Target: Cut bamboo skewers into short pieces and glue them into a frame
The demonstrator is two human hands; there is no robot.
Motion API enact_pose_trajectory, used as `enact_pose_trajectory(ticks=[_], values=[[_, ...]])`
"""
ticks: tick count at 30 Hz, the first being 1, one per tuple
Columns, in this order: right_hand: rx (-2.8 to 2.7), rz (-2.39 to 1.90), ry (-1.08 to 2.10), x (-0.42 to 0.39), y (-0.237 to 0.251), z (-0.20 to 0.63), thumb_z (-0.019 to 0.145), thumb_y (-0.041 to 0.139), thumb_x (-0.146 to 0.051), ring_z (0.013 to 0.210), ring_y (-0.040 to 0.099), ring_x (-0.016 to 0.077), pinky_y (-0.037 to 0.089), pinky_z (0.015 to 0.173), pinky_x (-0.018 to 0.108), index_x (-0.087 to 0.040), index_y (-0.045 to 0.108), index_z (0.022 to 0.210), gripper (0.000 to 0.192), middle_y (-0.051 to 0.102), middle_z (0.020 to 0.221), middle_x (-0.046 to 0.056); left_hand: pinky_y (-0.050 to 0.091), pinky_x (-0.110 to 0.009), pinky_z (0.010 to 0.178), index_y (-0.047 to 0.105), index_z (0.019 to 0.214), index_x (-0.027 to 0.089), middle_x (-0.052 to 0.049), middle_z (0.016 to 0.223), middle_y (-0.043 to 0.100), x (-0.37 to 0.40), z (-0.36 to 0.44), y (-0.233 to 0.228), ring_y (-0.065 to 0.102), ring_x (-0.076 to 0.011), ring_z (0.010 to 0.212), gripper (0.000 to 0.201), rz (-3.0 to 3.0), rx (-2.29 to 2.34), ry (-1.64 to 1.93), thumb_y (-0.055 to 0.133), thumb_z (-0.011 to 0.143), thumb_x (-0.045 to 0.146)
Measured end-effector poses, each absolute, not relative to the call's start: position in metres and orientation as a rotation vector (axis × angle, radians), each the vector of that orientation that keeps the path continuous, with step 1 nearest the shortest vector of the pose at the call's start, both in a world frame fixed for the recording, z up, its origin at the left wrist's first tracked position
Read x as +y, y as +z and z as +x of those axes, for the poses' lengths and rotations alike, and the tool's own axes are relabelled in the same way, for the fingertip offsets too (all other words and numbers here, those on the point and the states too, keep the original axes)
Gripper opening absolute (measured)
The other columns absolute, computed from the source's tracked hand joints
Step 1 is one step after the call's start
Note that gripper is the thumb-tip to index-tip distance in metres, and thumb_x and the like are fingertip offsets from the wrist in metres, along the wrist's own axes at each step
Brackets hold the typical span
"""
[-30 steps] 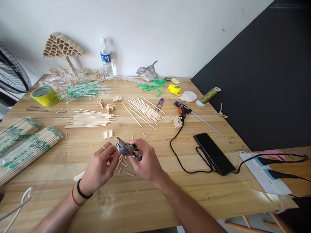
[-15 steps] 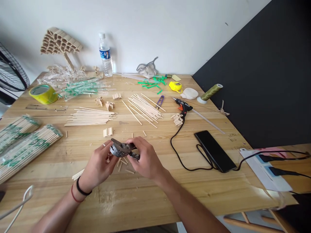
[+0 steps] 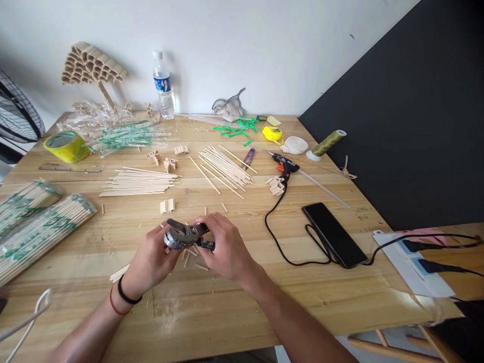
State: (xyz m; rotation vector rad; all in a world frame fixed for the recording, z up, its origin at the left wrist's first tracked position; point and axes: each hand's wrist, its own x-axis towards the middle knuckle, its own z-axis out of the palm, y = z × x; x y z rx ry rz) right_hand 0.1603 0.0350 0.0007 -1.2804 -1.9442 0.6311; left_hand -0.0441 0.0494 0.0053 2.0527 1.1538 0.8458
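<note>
My right hand [image 3: 226, 247] is wrapped around the handles of dark, worn pruning shears [image 3: 185, 235]. Their jaws point left and stand apart, right by the fingers of my left hand [image 3: 154, 257]. Those fingers are curled together, and what they pinch is hidden behind the shears and the hand. Short cut stick pieces [image 3: 194, 252] lie on the table beneath the shears. Beyond my hands is a small block of glued stick pieces [image 3: 167, 205].
Long thin wooden sticks lie in a left pile [image 3: 139, 182] and a right pile [image 3: 227, 169]. A glue gun [image 3: 285, 165], a black phone [image 3: 335, 234] and cords are on the right. Packed sticks [image 3: 49, 232] lie at left; a water bottle [image 3: 163, 91] stands behind.
The shears have shifted slightly left toward my left hand, and their jaws look a little wider apart. My right hand keeps its grip.
</note>
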Motion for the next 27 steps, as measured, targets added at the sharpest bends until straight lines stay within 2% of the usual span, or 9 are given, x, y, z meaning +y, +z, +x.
enact_pose_trajectory(ticks=[8, 27], values=[[-2.003, -1.315, 0.585, 0.0356, -0.0006, 0.1596, 0.074, 0.071, -0.010, 0.101, 0.064, 0.0315, 0.053, 0.091, 0.049, -0.022, 0.059, 0.109, 0.039, 0.072, 0.106, 0.011, 0.058, -0.030, 0.073, 0.068, 0.094, 0.018, -0.010, 0.094, 0.074, 0.0511, -0.0457, 0.0032, 0.071, -0.0206, 0.081, 0.008, 2.005, 1.086, 0.854, 0.061, 0.092, 0.019], [-2.058, -1.325, 0.509, 0.0360, -0.0012, 0.1579, 0.073, 0.074, -0.010, 0.097, 0.063, 0.0320, 0.053, 0.087, 0.048, -0.018, 0.063, 0.109, 0.039, 0.072, 0.103, 0.012, 0.052, -0.024, 0.067, 0.067, 0.092, 0.017, -0.006, 0.090, 0.070, 0.0520, -0.0457, 0.0039, 0.066, -0.0152, 0.074, 0.011, 2.039, 1.047, 0.796, 0.057, 0.092, 0.012]])
